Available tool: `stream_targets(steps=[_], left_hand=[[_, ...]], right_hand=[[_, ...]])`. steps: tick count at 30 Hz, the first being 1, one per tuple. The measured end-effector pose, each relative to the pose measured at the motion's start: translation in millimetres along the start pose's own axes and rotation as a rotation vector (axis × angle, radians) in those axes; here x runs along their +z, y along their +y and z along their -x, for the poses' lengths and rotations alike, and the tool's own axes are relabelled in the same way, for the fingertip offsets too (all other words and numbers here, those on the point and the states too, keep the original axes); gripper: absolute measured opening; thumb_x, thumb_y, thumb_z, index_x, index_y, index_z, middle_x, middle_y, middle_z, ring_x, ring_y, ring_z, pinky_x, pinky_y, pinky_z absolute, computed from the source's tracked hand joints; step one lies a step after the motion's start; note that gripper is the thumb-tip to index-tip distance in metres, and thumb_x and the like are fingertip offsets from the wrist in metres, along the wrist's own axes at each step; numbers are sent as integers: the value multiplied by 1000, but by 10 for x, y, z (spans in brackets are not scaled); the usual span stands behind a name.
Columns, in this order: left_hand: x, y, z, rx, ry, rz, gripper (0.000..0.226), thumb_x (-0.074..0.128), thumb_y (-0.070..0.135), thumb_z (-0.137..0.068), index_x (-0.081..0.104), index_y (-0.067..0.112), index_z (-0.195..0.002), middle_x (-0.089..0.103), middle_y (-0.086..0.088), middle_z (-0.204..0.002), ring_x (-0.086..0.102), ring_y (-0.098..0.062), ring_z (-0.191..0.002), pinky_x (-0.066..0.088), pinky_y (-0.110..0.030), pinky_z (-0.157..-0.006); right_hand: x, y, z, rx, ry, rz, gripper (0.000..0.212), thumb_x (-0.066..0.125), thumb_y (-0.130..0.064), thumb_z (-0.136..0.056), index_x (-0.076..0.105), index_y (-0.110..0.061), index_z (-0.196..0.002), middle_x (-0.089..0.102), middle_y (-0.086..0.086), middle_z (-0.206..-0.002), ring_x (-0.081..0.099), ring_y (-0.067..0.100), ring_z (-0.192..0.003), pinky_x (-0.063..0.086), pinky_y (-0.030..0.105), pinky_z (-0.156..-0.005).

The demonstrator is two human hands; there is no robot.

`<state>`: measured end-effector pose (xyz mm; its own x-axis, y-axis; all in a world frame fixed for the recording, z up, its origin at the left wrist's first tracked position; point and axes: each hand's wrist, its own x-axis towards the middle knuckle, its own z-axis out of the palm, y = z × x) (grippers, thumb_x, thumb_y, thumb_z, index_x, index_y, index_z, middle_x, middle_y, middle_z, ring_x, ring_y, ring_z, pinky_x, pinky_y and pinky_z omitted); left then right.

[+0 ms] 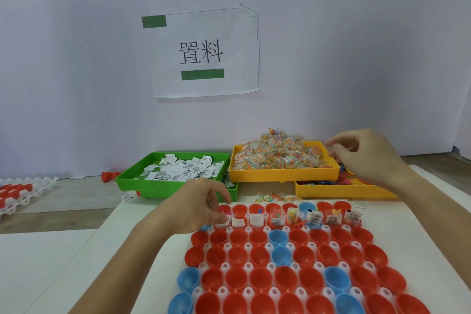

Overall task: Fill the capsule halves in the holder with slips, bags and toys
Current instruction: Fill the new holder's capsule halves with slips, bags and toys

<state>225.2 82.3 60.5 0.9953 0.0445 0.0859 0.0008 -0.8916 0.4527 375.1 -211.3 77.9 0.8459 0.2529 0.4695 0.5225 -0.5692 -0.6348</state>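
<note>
Landmark: white capsule holder (pixel 295 266), a pegged grid tray on a white board (pixel 76 262), seated with red capsule halves (pixel 262 279) and a few blue capsule halves (pixel 337 279). The rows nearest the person stand unfilled; the second row from the holder's far edge carries folded white slips (pixel 256 220) in its left cups and slips with clear bags and small coloured toy pieces (pixel 334 218) in its right cups. Left hand (pixel 201 205): at the holder's far left corner, fingers curled downward, tips pinching a white slip at a cup there. Right hand (pixel 367 155): beyond the holder's far right corner, raised over the trays, fingers loosely bent, thumb near forefinger; whether it holds anything cannot be told. Green tray (pixel 142 178): beyond the holder's far left edge, holding printed white slips. Yellow tray (pixel 280 173): beyond the far edge, centre, heaped with clear bags of coloured beads (pixel 277 154). Second yellow tray (pixel 341 190): just right of and partly under the first, holding coloured toys (pixel 349 178). Loose bead bags (pixel 274 196): between the trays and the holder. Paper sign (pixel 206 52): on the wall above the trays, taped green. Second holder (pixel 20 195): well left of the landmark, partly out of view.
</note>
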Motion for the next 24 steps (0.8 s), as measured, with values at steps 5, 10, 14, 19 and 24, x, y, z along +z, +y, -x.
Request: stream_targets(steps=[5,10,14,19,24], left_hand=[[-62,-29,23,39,-30,95,48,77,33,-84,50,54,-118,54,22,-115,53,2,-106,46,-16,-83],[-88,51,15,114,84,162,45,71,38,-88,46,62,-116,51,26,-119,49,12,-109,45,-18,-88],[-106,135,24,166,117,182,40,69,37,-89,50,61,-114,53,27,-116,49,11,-109,47,-13,-80],[-133,238,59,217,153,189,34,66,33,-91,55,56,-114,56,25,-115,51,9,-108,50,-13,-81],[-161,350,101,247,206,159,28,63,31,-94,58,50,-114,56,26,-119,53,4,-112,51,-19,-84]], right_hand=[[-14,566,-39,119,33,199,20,58,-10,-94,75,-16,-103,73,4,-107,61,20,-92,43,30,-82],[11,933,82,325,-18,439,21,47,-31,-100,67,-30,-98,63,-7,-107,57,29,-112,37,42,-93],[91,1080,129,345,-5,528,51,29,-37,-104,59,-20,-66,59,-2,-71,54,21,-84,27,38,-88],[108,1103,85,325,30,466,49,39,-28,-104,57,-16,-61,55,0,-64,48,15,-71,30,42,-91],[30,1041,55,234,118,230,17,62,-5,-91,77,-10,-98,74,10,-102,63,28,-99,47,38,-94]])
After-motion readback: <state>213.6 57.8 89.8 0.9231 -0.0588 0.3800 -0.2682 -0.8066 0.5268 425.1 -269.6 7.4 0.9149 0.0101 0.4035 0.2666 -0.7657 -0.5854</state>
